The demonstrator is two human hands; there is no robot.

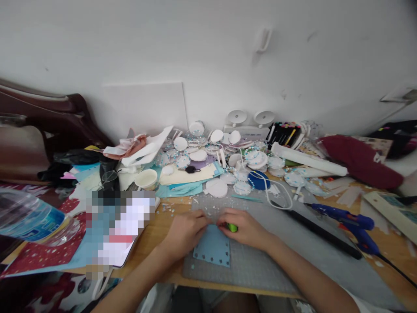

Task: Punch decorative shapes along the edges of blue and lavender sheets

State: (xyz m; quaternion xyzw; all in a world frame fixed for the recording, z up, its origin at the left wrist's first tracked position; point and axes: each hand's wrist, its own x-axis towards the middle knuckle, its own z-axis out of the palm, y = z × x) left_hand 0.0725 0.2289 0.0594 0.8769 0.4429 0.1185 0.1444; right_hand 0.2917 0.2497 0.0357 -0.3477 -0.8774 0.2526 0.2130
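A light blue paper square [212, 251] with small punched holes along its edges lies on a grey cutting mat [260, 265]. My left hand [185, 232] pinches the square's top edge with curled fingers. My right hand [244, 228] is closed around a small green tool [232, 227] at the same edge. Both hands meet at the paper's upper side.
White round paper pieces [217, 188], a paper cup [146, 178] and coloured sheets pile up by the wall. A blue glue gun [353, 224] and a black rod [321, 234] lie to the right, a plastic water bottle [26, 217] at left, markers [283, 132] behind.
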